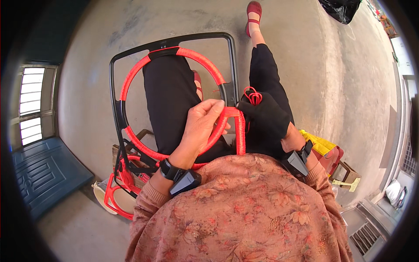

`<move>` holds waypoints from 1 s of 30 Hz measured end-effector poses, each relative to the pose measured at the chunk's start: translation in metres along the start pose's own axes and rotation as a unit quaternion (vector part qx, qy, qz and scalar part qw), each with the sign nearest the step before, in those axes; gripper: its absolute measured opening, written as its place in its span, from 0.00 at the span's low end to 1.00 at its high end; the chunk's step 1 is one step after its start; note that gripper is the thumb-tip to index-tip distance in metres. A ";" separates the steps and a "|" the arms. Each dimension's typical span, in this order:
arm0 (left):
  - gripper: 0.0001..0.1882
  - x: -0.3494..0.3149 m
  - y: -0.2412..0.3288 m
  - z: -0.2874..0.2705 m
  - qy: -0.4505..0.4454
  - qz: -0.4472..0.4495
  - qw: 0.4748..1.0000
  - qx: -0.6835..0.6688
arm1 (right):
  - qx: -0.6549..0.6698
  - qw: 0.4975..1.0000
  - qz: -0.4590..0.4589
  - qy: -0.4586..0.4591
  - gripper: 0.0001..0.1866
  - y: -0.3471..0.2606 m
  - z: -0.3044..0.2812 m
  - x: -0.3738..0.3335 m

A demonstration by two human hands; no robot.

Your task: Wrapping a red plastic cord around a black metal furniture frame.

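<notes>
Across my lap lies a black frame with rounded corners and a ring inside it. Red cord wrapping covers several stretches of the ring, and also a side bar near my body. My bare left hand is closed on the ring, thumb and finger pinched near the wrapped joint, other fingertips showing behind it. On the opposite side of that joint, my right hand, in a black glove, is closed around a looped bundle of red cord. Its fingertips are partly hidden.
Beside my left leg, more red-wrapped frames rest by a pale round seat. A blue panelled door is at far left. Near my right hip are a yellow-and-red bag and a cardboard box. A black plastic bag lies ahead.
</notes>
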State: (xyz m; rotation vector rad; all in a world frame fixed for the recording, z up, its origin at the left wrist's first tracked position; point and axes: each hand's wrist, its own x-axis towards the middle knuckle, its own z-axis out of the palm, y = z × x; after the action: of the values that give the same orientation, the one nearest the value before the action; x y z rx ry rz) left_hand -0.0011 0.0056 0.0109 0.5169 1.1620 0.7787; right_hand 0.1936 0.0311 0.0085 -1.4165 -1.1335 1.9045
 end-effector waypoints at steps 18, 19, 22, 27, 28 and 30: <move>0.11 0.001 -0.015 0.000 -0.016 0.053 0.998 -0.003 | -0.006 1.000 -0.009 0.017 0.12 0.012 0.006 0.000; 0.11 0.002 -0.015 0.000 -0.017 0.052 0.998 -0.005 | 0.063 0.997 0.027 0.020 0.13 0.012 0.004 -0.002; 0.11 0.003 -0.015 -0.002 -0.027 0.056 0.998 -0.002 | 0.030 0.998 0.060 0.020 0.14 0.011 0.003 -0.002; 0.12 0.000 -0.012 -0.002 -0.024 0.026 0.999 0.013 | 0.014 0.999 0.044 0.008 0.14 0.022 0.005 -0.004; 0.12 0.000 -0.012 -0.002 -0.026 0.027 0.999 0.013 | 0.030 0.998 0.050 0.010 0.14 0.022 0.005 -0.006; 0.12 0.002 -0.011 -0.002 -0.046 0.050 0.997 0.025 | 0.032 0.998 0.056 0.011 0.13 0.015 0.003 -0.006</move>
State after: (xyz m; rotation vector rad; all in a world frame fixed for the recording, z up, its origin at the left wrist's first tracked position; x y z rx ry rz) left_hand 0.0008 0.0000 0.0015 0.6508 1.0787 0.8057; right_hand 0.1941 0.0171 -0.0008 -1.4896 -0.9921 1.9773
